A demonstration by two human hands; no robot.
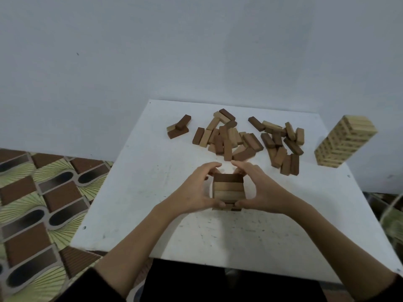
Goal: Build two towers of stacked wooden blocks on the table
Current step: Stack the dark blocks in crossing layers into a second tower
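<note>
One pale tower (346,141) stands finished; the left hand (196,188) and right hand (259,190) cup the low second stack (228,188), loose blocks (235,138) still unstacked.

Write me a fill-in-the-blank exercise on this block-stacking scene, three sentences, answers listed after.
1. Both the left hand and the right hand hold the short stack from its ____.
2. The tall finished tower stands at the table's far ____ corner.
3. The loose blocks lie scattered between the short stack and the ____ behind the table.

Missing words: sides; right; wall
</note>
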